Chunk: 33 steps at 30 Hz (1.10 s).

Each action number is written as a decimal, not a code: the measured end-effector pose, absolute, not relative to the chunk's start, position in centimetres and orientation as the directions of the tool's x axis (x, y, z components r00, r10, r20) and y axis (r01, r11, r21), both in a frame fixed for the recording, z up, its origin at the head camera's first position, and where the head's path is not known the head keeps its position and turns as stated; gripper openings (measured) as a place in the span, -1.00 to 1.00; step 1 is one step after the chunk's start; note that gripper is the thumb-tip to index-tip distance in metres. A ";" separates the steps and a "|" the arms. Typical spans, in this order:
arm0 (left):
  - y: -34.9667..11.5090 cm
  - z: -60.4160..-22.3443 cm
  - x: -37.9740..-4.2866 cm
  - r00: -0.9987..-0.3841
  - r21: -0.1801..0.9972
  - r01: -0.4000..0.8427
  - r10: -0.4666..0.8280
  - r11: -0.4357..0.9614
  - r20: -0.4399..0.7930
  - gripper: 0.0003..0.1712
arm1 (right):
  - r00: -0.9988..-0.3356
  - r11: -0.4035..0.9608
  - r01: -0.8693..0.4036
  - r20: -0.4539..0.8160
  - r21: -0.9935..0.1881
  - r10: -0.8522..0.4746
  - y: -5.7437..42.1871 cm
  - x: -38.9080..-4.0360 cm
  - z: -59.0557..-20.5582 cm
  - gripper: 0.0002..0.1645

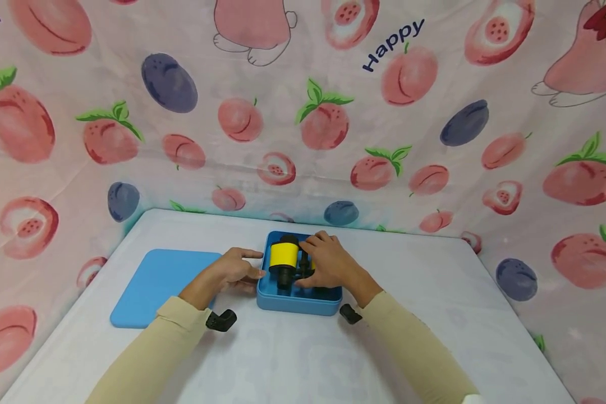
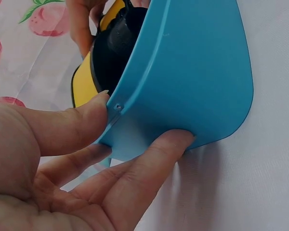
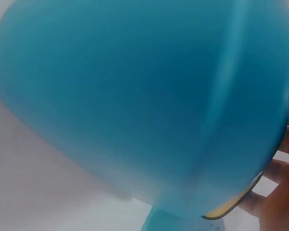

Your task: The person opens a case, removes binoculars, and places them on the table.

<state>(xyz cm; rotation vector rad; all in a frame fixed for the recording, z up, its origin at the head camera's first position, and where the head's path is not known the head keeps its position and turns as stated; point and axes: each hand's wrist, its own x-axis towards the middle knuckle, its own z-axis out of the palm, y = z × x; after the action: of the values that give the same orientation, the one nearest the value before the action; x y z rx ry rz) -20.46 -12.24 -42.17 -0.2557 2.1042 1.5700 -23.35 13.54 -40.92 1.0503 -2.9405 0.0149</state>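
- Spread left hand (image 1: 236, 270) touches a blue rounded-corner box (image 1: 299, 304) at its left edge.
- Right hand (image 1: 329, 261) grips 2-barrelled black-and-yellow binoculars (image 1: 284, 255) inside, scant room to the left.

A pale pink cloth backdrop (image 1: 283, 78) rises behind the white tabletop (image 1: 419, 314) and runs down its left and right sides. It is printed with pink peaches (image 1: 410, 77), green leaves (image 1: 315, 94), cut peach halves (image 1: 503, 195) and dark blue oval fruits (image 1: 169, 83). Near the top stand pink-bodied cartoon figures (image 1: 252, 25), cut by the upper edge, and the dark word "Happy" (image 1: 394, 44). Faint creases cross the cloth at left. Light falls softly, with a bluish tint along the backdrop's foot, beside the table's far edge.
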 end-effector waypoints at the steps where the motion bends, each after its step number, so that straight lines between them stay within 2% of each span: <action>1: -12.2 -42.2 -20.5 -0.858 0.843 -0.433 0.142 0.318 -0.494 -0.25 | -0.773 0.773 -0.634 0.025 -0.002 -0.634 13.6 -23.4 -40.8 0.17; 13: -12.2 -41.9 -20.5 -0.869 0.853 -0.411 0.144 0.320 -0.473 -0.22 | -0.765 0.767 -0.642 0.060 -0.001 -0.641 13.9 -23.7 -38.7 0.17; 33: -12.0 -42.2 -20.6 -0.860 0.842 -0.433 0.132 0.322 -0.493 -0.23 | -0.765 0.766 -0.643 0.069 -0.005 -0.641 14.8 -23.2 -37.4 0.15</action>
<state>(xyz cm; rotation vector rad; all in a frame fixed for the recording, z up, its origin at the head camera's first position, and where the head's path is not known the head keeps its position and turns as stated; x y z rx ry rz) -20.59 -11.99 -42.22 -0.2648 2.1141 1.5656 -23.22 14.76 -37.41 1.0525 -2.8928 0.0439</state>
